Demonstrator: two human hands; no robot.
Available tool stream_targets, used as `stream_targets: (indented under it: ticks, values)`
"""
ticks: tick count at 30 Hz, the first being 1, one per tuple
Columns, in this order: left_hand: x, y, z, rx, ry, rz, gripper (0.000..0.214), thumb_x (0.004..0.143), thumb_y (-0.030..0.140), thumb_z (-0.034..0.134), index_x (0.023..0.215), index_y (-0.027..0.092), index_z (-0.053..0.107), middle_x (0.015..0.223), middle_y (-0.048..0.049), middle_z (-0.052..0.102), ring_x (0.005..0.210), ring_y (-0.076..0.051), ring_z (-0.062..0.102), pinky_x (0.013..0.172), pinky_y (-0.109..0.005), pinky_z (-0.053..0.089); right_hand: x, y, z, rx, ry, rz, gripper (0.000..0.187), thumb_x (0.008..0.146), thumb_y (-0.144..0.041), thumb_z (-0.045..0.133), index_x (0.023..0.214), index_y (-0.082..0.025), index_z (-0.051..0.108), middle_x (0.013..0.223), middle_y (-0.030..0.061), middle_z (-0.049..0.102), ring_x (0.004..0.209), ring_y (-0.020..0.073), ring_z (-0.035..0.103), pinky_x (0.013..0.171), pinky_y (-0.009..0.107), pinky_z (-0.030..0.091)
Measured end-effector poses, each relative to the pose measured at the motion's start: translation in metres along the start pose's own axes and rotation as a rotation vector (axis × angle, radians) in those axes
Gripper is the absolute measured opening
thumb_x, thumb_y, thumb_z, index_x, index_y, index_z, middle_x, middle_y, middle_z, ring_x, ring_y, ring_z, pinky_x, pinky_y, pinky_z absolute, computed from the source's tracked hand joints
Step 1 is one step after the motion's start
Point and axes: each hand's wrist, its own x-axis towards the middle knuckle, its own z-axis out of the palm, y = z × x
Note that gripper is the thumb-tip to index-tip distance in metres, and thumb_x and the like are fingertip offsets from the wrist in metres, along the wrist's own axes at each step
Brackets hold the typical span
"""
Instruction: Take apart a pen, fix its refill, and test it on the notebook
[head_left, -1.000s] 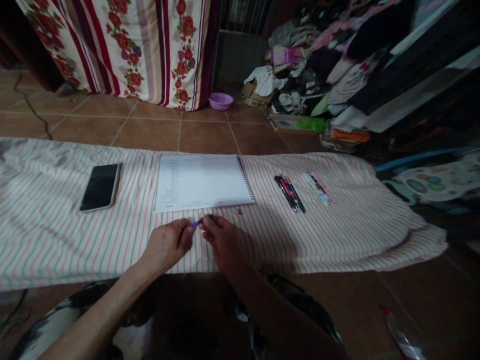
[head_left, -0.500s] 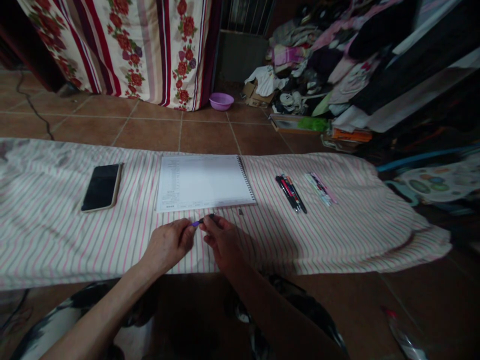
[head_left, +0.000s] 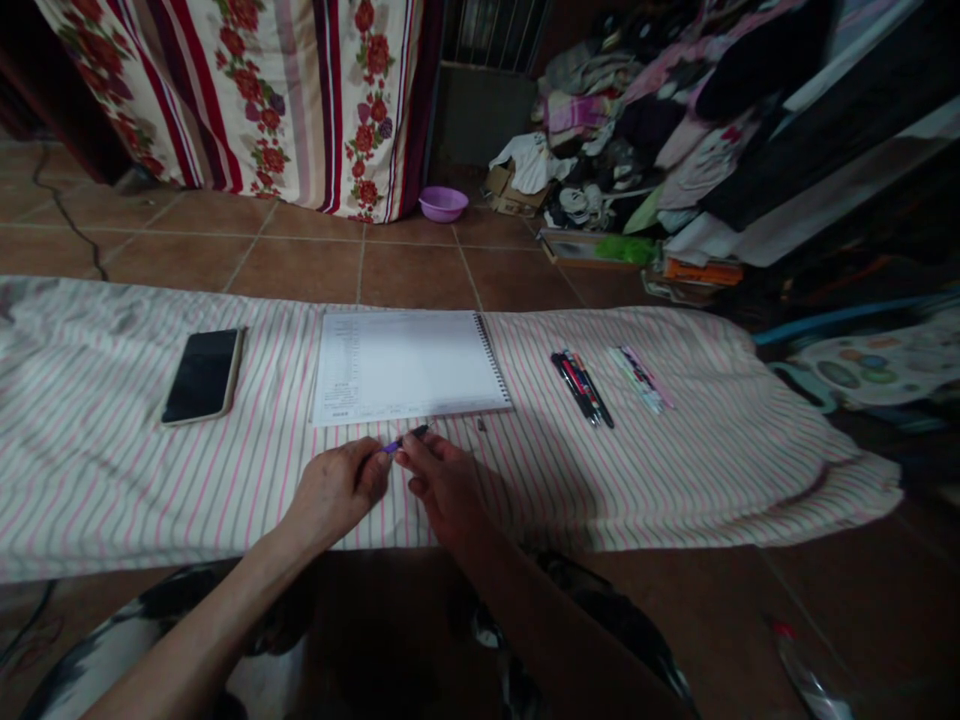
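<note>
A slim pen (head_left: 393, 445), purple at one end and black at the other, spans the gap between my two hands. My left hand (head_left: 337, 487) is closed around its purple end. With thumb and fingertips, my right hand (head_left: 444, 485) pinches the black part, whose tip pokes out past the fingers. Just beyond the hands lies a spiral-bound notebook (head_left: 420, 360), opened to a mostly white page with print down its left side. A tiny dark piece (head_left: 481, 424) rests on the cloth right of my right hand; its kind is too small to tell.
A striped cloth (head_left: 675, 480) covers the low surface. On it lie a phone (head_left: 202, 375) at left, several dark pens (head_left: 582, 388) and some pale pens (head_left: 642, 380) at right. Beyond, on the tiled floor, are a purple basin (head_left: 443, 204) and heaped clothes (head_left: 600, 120).
My right fingers have shifted slightly left along the pen, so more of its black end shows. My left hand stays in place.
</note>
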Motion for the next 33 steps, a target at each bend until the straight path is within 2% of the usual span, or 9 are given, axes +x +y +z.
stream_targets:
  ticks: [5, 12, 17, 20, 23, 27, 33]
  values:
    - [-0.0001, -0.0006, 0.0008, 0.039, -0.001, 0.024, 0.028, 0.092, 0.032, 0.032, 0.081, 0.02, 0.056, 0.074, -0.005, 0.064, 0.069, -0.019, 0.06, 0.065, -0.03, 0.038, 0.002, 0.0015, -0.0006, -0.027, 0.02, -0.017, 0.026, 0.06, -0.036, 0.076, 0.072, -0.017, 0.064, 0.064, 0.0002, 0.064, 0.062, 0.0112, 0.058, 0.047, 0.02, 0.031]
    - [-0.0001, -0.0017, -0.0003, 0.03, -0.015, 0.021, 0.029, 0.092, 0.033, 0.031, 0.079, 0.02, 0.054, 0.072, -0.0045, 0.062, 0.063, -0.018, 0.056, 0.061, -0.029, 0.037, -0.0021, -0.0047, -0.001, -0.044, -0.018, 0.01, 0.019, 0.065, -0.036, 0.072, 0.071, -0.02, 0.064, 0.07, 0.0004, 0.065, 0.071, 0.0133, 0.06, 0.049, 0.02, 0.032]
    - [-0.0013, 0.0004, 0.0019, 0.05, -0.004, 0.029, 0.027, 0.092, 0.032, 0.032, 0.081, 0.02, 0.054, 0.075, -0.0053, 0.064, 0.067, -0.019, 0.059, 0.063, -0.029, 0.038, -0.0006, -0.0025, 0.0005, -0.057, 0.025, -0.01, 0.022, 0.063, -0.038, 0.075, 0.069, -0.019, 0.065, 0.066, -0.0006, 0.063, 0.063, 0.0109, 0.055, 0.049, 0.02, 0.03]
    - [-0.0016, -0.0003, 0.0006, 0.023, -0.011, 0.03, 0.028, 0.092, 0.032, 0.032, 0.08, 0.02, 0.054, 0.073, -0.0048, 0.063, 0.066, -0.018, 0.058, 0.063, -0.028, 0.038, 0.0015, -0.0012, 0.0002, 0.011, 0.01, -0.031, 0.023, 0.058, -0.035, 0.077, 0.069, -0.018, 0.066, 0.064, -0.0017, 0.062, 0.06, 0.0093, 0.052, 0.049, 0.02, 0.028]
    - [-0.0015, -0.0025, -0.0021, -0.035, -0.039, 0.021, 0.029, 0.092, 0.033, 0.032, 0.077, 0.02, 0.054, 0.068, -0.0035, 0.061, 0.062, -0.017, 0.056, 0.06, -0.028, 0.037, 0.0025, -0.002, -0.0008, 0.046, -0.039, -0.019, 0.024, 0.055, -0.03, 0.077, 0.073, -0.018, 0.067, 0.071, -0.0007, 0.066, 0.062, 0.0094, 0.053, 0.049, 0.02, 0.028]
    - [-0.0013, -0.0041, -0.0037, -0.092, -0.052, 0.004, 0.03, 0.091, 0.034, 0.033, 0.075, 0.02, 0.054, 0.064, -0.002, 0.06, 0.058, -0.016, 0.053, 0.057, -0.027, 0.036, 0.0014, -0.0049, -0.0022, 0.027, -0.104, -0.001, 0.028, 0.058, -0.03, 0.074, 0.083, -0.02, 0.068, 0.086, 0.0014, 0.071, 0.067, 0.0102, 0.056, 0.05, 0.02, 0.029]
    - [-0.0013, -0.0029, -0.0032, -0.083, -0.038, 0.012, 0.03, 0.092, 0.035, 0.033, 0.075, 0.02, 0.054, 0.065, -0.0022, 0.06, 0.059, -0.016, 0.053, 0.058, -0.027, 0.036, -0.0007, -0.0054, -0.0008, 0.052, -0.078, 0.01, 0.026, 0.057, -0.03, 0.076, 0.079, -0.019, 0.066, 0.084, 0.0017, 0.071, 0.065, 0.0089, 0.055, 0.05, 0.019, 0.03]
